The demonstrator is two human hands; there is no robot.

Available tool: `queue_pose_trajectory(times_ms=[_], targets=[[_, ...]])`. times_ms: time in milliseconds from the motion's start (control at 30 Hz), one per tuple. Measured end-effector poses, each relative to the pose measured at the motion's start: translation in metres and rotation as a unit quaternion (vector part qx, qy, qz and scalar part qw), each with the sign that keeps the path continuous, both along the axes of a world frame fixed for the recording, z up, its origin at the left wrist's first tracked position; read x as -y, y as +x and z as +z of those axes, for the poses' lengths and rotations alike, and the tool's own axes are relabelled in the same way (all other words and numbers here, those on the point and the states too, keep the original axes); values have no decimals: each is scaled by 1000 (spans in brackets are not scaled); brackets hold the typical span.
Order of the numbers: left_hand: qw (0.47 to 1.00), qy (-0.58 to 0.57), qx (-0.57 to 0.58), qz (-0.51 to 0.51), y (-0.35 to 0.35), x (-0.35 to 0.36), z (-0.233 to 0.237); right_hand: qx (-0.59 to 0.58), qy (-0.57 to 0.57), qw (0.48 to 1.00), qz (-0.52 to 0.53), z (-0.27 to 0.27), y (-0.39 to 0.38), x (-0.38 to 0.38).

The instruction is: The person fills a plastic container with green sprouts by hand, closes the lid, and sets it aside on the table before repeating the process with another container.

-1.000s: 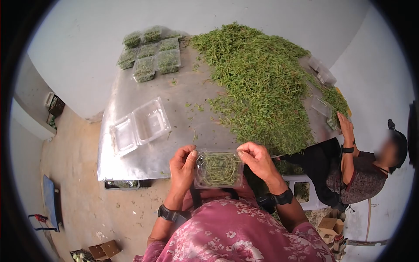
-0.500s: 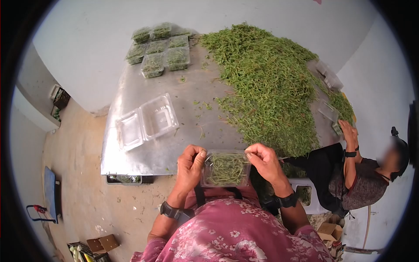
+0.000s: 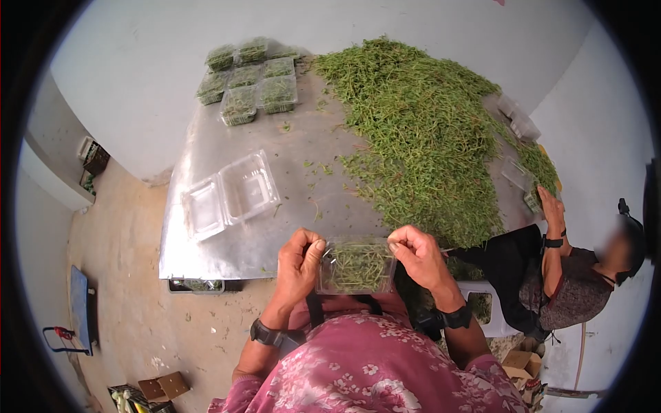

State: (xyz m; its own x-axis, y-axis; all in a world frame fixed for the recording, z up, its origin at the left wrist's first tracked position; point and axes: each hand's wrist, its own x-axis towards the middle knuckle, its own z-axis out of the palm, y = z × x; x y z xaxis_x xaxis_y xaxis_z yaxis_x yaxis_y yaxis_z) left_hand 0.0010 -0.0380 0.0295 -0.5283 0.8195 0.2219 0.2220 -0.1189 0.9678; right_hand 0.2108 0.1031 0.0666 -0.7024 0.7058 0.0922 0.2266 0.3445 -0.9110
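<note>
Between my hands, close to my body at the table's near edge, is a clear plastic clamshell box (image 3: 356,267) filled with green stems, its lid over them. My left hand (image 3: 299,261) pinches the box's upper left corner with thumb and curled fingers. At the upper right corner, my right hand (image 3: 418,256) grips the rim the same way. A large heap of leafy green stems (image 3: 427,138) covers the right half of the metal table (image 3: 303,199). To the left lies an opened clamshell box (image 3: 234,193) with nothing in it.
Several filled boxes (image 3: 258,86) stand together at the table's back left. A co-worker (image 3: 571,275) sits at the right, hands by another box (image 3: 531,201). Below the table's left edge is a black crate (image 3: 200,285). A blue cart (image 3: 81,310) stands on the floor.
Both my hands stay on the box's upper corners with hardly any movement. The view has shifted very slightly.
</note>
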Motion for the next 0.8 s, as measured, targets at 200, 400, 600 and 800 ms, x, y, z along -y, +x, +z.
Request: queue_pose_trajectory(times_ms=[200, 400, 600, 800], targets=[[997, -47, 12, -54, -2, 3, 4, 5, 1, 1000, -7, 4, 3, -4], [993, -40, 33, -103, -3, 4, 0, 31, 25, 999, 1, 9, 9, -5], [986, -77, 84, -119, -3, 8, 7, 19, 60, 998, 20, 20, 9, 2], [992, -84, -5, -92, 1, 10, 15, 26, 76, 996, 26, 23, 8, 3]])
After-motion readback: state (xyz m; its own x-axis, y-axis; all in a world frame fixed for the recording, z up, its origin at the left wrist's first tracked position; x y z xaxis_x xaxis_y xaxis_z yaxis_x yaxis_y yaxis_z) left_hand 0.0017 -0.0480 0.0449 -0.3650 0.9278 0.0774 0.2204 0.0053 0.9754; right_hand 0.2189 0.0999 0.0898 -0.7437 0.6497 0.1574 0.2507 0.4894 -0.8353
